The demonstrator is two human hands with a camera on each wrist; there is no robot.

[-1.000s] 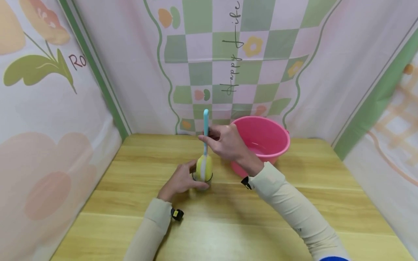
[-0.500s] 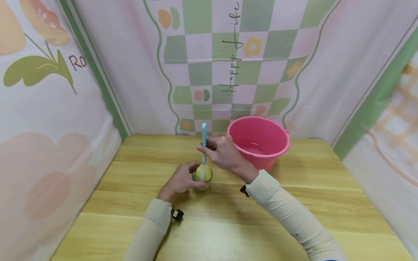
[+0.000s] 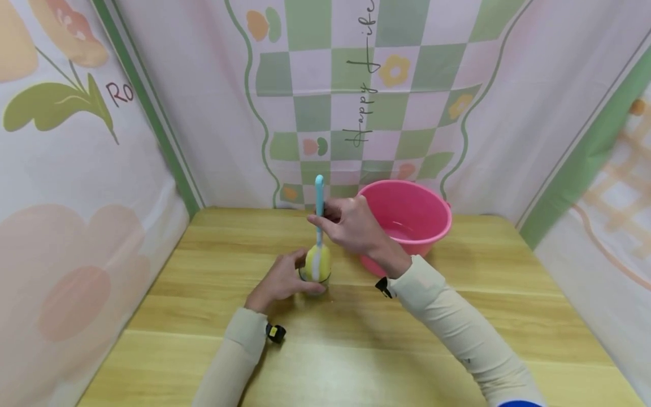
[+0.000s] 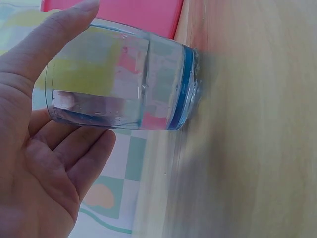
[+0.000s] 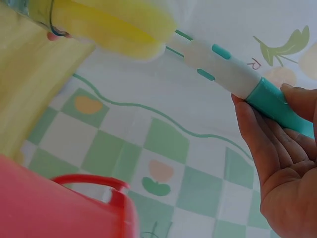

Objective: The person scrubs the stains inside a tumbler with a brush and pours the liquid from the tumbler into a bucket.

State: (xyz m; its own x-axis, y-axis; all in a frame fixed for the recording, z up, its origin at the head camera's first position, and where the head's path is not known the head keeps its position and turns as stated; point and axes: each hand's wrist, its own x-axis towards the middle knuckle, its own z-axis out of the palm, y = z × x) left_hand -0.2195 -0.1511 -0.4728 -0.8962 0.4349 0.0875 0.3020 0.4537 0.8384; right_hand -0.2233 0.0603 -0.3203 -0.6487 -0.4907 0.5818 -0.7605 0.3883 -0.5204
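Glass could tip if the sponge snags its rim: left grip curls wide round it, right grip, nearly closed, pinches the handle above the glass!

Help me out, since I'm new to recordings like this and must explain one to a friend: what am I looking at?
There is no robot here, only a person's two bare hands. The wide picture comes from a camera worn on the head, looking forward and down. The two close-ups come from cameras on the wrists, which is why they look turned sideways.

The left hand holds a clear glass standing on the wooden table. The right hand grips the blue-green handle of a brush, whose yellow sponge head sits partly inside the glass. A pink bucket stands on the table too, to the right and farther back. Behind everything hangs a printed cloth.
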